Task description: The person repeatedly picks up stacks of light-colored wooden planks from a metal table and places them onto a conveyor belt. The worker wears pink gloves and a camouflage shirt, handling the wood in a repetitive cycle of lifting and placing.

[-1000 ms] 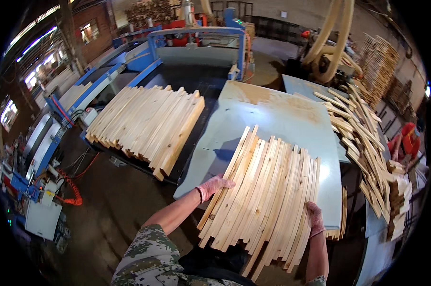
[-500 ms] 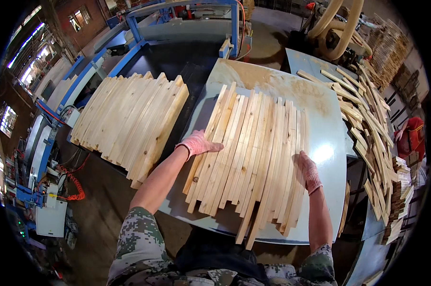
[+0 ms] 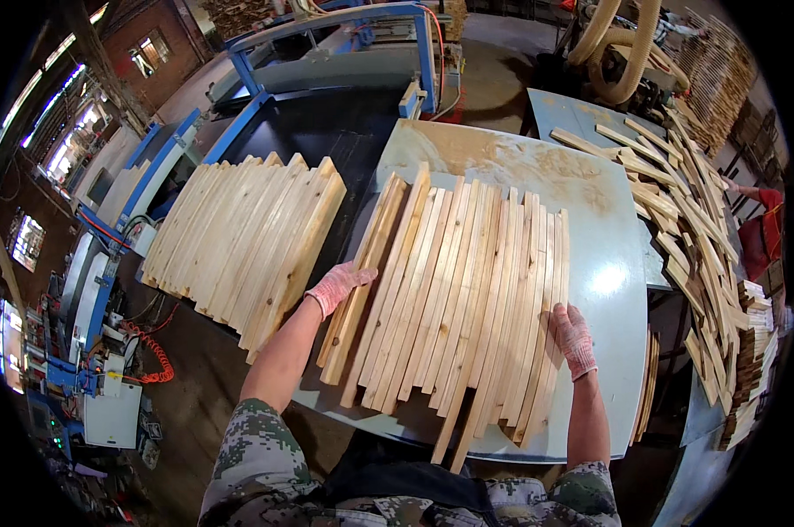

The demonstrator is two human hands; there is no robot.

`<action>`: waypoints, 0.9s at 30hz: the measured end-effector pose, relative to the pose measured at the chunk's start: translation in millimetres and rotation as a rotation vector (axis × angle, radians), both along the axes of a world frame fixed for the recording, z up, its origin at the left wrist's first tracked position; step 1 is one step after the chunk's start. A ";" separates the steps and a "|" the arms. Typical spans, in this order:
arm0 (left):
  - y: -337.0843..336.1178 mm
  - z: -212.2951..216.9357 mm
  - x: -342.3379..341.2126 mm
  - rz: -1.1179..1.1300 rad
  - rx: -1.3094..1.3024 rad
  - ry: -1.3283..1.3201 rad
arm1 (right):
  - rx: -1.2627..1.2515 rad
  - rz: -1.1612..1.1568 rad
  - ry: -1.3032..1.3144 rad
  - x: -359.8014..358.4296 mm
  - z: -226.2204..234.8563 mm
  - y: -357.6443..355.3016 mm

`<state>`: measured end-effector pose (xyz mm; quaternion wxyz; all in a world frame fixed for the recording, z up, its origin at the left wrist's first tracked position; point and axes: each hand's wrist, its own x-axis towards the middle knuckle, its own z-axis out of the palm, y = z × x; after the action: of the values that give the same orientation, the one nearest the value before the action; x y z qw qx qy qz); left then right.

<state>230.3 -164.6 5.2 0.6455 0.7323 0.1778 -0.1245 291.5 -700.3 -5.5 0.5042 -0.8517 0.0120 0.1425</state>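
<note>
A row of pale wooden strips (image 3: 467,299) lies side by side on the grey tabletop (image 3: 603,255), with uneven ends. My left hand (image 3: 342,285), in a pinkish knit glove, is closed on a pair of wooden strips (image 3: 362,290) at the row's left side. A narrow gap parts this pair from the rest, wider toward the near end. My right hand (image 3: 574,341), gloved alike, grips the right edge of the row; part of its fingers is hidden by the wood.
Left of the table, a second row of strips (image 3: 247,237) rests by a dark belt (image 3: 326,119) in a blue machine frame (image 3: 427,61). At the right, loose strips (image 3: 669,202) lie heaped beside a person in red (image 3: 761,233). Sawdust (image 3: 511,162) covers the tabletop's far part.
My left hand has moved left, drawing the two leftmost strips away from the row. My right hand stays at the row's right edge. The view has shifted slightly.
</note>
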 end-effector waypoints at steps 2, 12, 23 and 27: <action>-9.4 12.3 -1.2 0.065 0.015 0.040 | -0.011 -0.004 0.014 4.3 -8.7 -9.2; 15.2 90.6 -4.3 -0.094 1.330 0.226 | 0.021 -0.238 -0.324 6.9 4.0 0.3; 114.3 21.4 -37.5 -0.273 1.335 -0.200 | -0.083 0.213 -0.443 -70.1 154.8 272.2; 232.0 59.6 -91.8 -0.210 1.075 -0.419 | -0.120 0.373 -0.141 -96.3 150.6 390.0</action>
<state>138.5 67.4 64.8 0.1890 0.9796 0.0111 0.0670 195.2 -310.3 145.1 0.4170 -0.8755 -0.1728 0.1727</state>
